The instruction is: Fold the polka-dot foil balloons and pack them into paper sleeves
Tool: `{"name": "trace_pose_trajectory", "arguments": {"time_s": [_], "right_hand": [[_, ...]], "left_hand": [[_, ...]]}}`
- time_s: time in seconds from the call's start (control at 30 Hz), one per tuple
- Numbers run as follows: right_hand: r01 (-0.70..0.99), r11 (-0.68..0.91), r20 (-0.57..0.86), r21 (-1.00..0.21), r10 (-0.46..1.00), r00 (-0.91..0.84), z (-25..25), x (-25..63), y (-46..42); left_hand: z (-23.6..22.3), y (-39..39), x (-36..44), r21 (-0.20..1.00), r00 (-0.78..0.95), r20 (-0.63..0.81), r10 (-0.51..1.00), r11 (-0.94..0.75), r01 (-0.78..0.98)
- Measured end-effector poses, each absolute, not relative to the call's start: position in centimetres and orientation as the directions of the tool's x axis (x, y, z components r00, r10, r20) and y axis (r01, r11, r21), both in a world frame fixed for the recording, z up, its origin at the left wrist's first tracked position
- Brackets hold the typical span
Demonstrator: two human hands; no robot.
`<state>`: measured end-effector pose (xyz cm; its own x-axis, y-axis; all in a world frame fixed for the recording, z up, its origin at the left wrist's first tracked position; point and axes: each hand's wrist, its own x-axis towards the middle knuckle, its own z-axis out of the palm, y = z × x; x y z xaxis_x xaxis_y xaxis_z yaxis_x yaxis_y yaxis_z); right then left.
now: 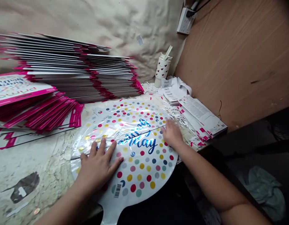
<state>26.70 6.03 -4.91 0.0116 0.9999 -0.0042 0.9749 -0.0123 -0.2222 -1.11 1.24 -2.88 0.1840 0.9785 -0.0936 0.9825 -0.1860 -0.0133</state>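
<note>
A flat foil balloon (144,168), white with coloured dots and blue lettering, lies in front of me. Its lower edge and neck extend over the table's front edge. A dark line like a fold crosses it from left to right, cutting through the lettering. My left hand (97,165) rests on its left part, fingers spread flat and holding nothing. At the right end of that line, my right hand (171,132) touches the balloon's edge. Motion blurs its fingers, so their grip is unclear. A barcode label (117,190) is near the neck.
Tall stacks of pink-edged flat packets (88,75) stand behind. More packets (41,112) are fanned out at left. To the right are a label strip (169,90), a long printed box (201,115), paper scraps and a heart-patterned cup (162,68). A brown panel (240,56) bounds the right.
</note>
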Motion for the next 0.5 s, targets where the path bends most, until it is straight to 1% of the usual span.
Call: {"name": "trace_pose_trajectory", "arguments": {"time_s": [0.03, 0.1, 0.13, 0.17, 0.2, 0.23, 0.27, 0.33, 0.37, 0.4, 0.43, 0.47, 0.5], "right_hand": [[0.977, -0.02, 0.049, -0.21, 0.998, 0.031, -4.9, 28.0, 5.8], [0.968, 0.118, 0.121, -0.219, 0.988, -0.093, -5.0, 29.0, 4.8], [0.953, 0.185, 0.135, -0.239, 0.979, -0.156, -5.0, 28.9, 4.4], [0.94, 0.205, 0.128, -0.271, 0.976, -0.176, -5.1, 28.5, 4.1], [0.934, 0.169, 0.108, -0.316, 0.984, -0.142, -5.0, 28.2, 4.1], [0.924, 0.085, 0.076, -0.374, 0.995, -0.061, -4.8, 27.8, 4.3], [0.888, -0.014, 0.031, -0.459, 0.999, 0.032, -4.5, 27.6, 4.8], [0.744, -0.171, -0.074, -0.645, 0.984, 0.162, -3.2, 27.0, 6.4], [0.656, -0.201, -0.103, -0.728, 0.977, 0.185, -2.4, 26.4, 7.2], [0.578, -0.18, -0.095, -0.796, 0.98, 0.175, -1.5, 25.4, 7.8], [0.53, -0.105, -0.042, -0.842, 0.991, 0.129, -0.6, 24.0, 8.2], [0.511, 0.019, 0.05, -0.86, 0.998, 0.047, 0.2, 22.1, 8.3], [0.516, 0.178, 0.158, -0.838, 0.984, -0.083, 0.7, 19.8, 8.1]], "left_hand": [[-2.7, 1.6, -0.2, 0.008, 0.187, -0.091, 0.978, -0.187, 0.982], [-2.6, 2.2, 2.0, 0.055, 0.211, -0.081, 0.974, -0.207, 0.977], [-2.6, 2.4, 3.1, 0.074, 0.227, -0.081, 0.971, -0.221, 0.972], [-2.8, 2.6, 4.1, 0.088, 0.241, -0.086, 0.967, -0.233, 0.968], [-3.0, 2.6, 4.9, 0.094, 0.252, -0.094, 0.963, -0.243, 0.965], [-3.3, 2.6, 5.4, 0.094, 0.258, -0.1, 0.961, -0.25, 0.964], [-3.5, 2.5, 5.8, 0.093, 0.259, -0.102, 0.961, -0.25, 0.964], [-3.9, 2.2, 5.9, 0.1, 0.251, -0.093, 0.963, -0.242, 0.965], [-4.0, 2.1, 5.9, 0.106, 0.246, -0.088, 0.965, -0.236, 0.966], [-4.1, 2.1, 5.8, 0.114, 0.239, -0.084, 0.967, -0.229, 0.967], [-4.1, 2.1, 5.7, 0.13, 0.232, -0.084, 0.969, -0.22, 0.967], [-4.2, 2.2, 5.7, 0.151, 0.228, -0.091, 0.969, -0.213, 0.965], [-4.3, 2.4, 5.7, 0.176, 0.224, -0.098, 0.97, -0.204, 0.963]]}}
